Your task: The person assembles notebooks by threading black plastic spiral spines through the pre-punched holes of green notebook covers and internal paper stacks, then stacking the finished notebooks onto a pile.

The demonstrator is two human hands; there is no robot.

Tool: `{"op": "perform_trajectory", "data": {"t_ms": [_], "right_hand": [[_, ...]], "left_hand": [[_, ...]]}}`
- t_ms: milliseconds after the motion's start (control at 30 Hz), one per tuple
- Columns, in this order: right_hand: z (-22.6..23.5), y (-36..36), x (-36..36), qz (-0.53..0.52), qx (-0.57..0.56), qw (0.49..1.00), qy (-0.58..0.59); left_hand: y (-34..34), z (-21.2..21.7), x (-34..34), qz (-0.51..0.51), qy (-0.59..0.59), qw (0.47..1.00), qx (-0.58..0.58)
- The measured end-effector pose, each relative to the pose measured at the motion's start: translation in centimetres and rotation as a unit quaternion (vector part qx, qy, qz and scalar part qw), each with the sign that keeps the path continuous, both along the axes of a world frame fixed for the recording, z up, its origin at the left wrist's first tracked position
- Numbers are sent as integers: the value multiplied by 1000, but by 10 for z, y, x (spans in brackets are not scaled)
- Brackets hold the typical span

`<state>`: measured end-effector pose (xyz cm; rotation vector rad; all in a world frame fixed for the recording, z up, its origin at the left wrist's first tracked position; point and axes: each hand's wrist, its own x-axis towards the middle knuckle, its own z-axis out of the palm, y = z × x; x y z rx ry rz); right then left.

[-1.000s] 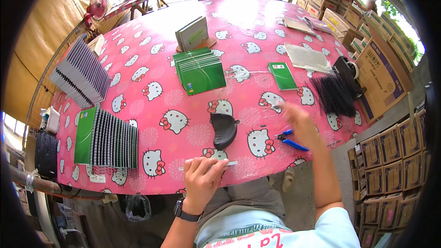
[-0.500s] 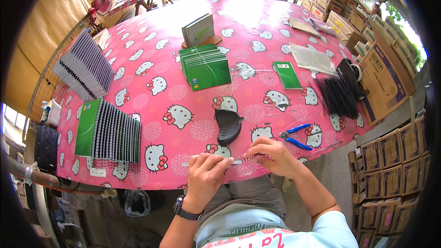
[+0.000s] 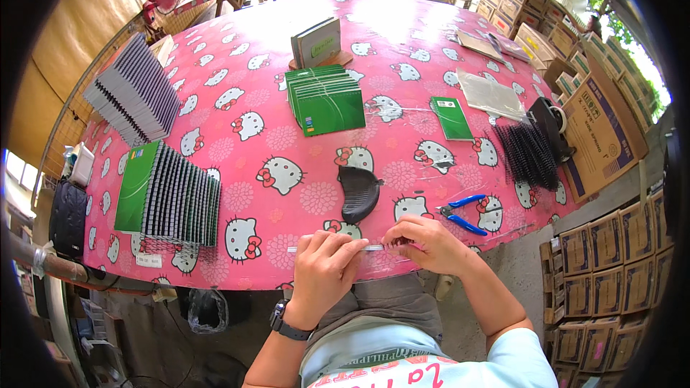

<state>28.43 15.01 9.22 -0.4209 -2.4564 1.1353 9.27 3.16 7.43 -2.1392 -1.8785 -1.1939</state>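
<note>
My left hand (image 3: 325, 267) is closed around a thin whitish see-through tube (image 3: 373, 248), which sticks out on both sides of the fist over the table's front edge. My right hand (image 3: 425, 244) pinches at the tube's right end; the fingers mostly hide what they hold, though a bit of thin dark coil seems to show there. Just beyond the hands lies a black curved ridged piece (image 3: 359, 194). To the right of it, blue-handled cutting pliers (image 3: 466, 224) rest with their handles spread.
Green notebooks (image 3: 330, 111) lie fanned mid-table before an upright book stand (image 3: 316, 43). Spiral-bound notebooks (image 3: 183, 201) and another stack (image 3: 133, 93) line the left. Black binding coils (image 3: 528, 151), one green notebook (image 3: 452, 118) and a clear plastic sheet (image 3: 491, 95) lie right. Cartons (image 3: 604, 280) stand beside.
The tube's right end now meets my right fingers, where a short dark coil showed between them before. My hands keep nearly the same place; the view has shifted slightly.
</note>
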Motion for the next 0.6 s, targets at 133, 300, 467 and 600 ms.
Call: {"op": "perform_trajectory", "data": {"t_ms": [133, 300, 467, 600], "right_hand": [[-9, 4, 1, 27, 30, 999, 13], [9, -7, -6, -31, -33, 999, -29], [6, 5, -13, -18, -58, 995, -77], [-16, 55, -38, -46, 117, 992, -13]], "left_hand": [[2, -2, 2, 5, -2, 1000, 3], [0, 0, 7, 11, 5, 1000, -7], [-1, -8, 14, -30, 59, 997, -46], [3, -4, 18, -28, 57, 997, -49]]}}
